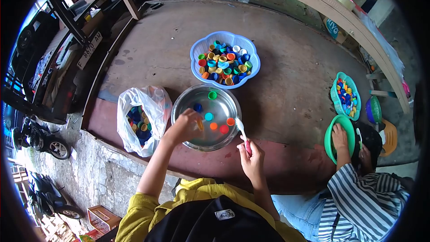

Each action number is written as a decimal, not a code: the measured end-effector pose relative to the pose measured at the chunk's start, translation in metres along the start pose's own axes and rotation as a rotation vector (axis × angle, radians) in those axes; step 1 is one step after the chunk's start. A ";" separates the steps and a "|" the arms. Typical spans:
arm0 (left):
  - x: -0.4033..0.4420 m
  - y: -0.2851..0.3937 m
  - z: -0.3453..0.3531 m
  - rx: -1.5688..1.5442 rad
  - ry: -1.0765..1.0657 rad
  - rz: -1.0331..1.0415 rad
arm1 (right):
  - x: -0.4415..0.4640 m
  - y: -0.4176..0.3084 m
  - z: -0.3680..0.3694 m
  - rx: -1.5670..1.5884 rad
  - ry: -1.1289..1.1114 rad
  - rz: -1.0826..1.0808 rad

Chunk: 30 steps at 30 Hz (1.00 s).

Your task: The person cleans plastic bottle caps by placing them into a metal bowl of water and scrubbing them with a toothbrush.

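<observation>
Facing a basin [226,102] with caps [224,129] in it; having a bag [155,102] of caps just left of it and a basket [251,53] of caps behind it; seeing, well to the right, a bowl [330,143] with a co-worker's hand [339,139] in it and another basket [335,98] of caps behind that bowl.

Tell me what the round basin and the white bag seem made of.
Basin: metal, probably stainless steel, polished; its silvery wall throws bright reflections. White bag: likely thin plastic film, slightly shiny; it is creased and partly see-through.
</observation>
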State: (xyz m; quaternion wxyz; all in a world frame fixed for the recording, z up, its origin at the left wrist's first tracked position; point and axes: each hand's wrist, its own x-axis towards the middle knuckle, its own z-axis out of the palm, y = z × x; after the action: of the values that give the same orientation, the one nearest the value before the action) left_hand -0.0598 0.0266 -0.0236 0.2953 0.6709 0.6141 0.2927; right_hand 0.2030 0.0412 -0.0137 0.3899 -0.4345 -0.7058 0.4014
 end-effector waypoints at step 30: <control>-0.006 0.020 0.006 0.017 -0.116 -0.200 | -0.003 -0.006 0.008 0.070 -0.082 -0.004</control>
State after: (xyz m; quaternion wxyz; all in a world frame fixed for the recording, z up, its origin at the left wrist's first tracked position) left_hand -0.0430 0.0191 -0.0130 0.3523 0.6244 0.6624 0.2173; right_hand 0.1955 0.0343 -0.0115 0.3765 -0.4026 -0.7073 0.4426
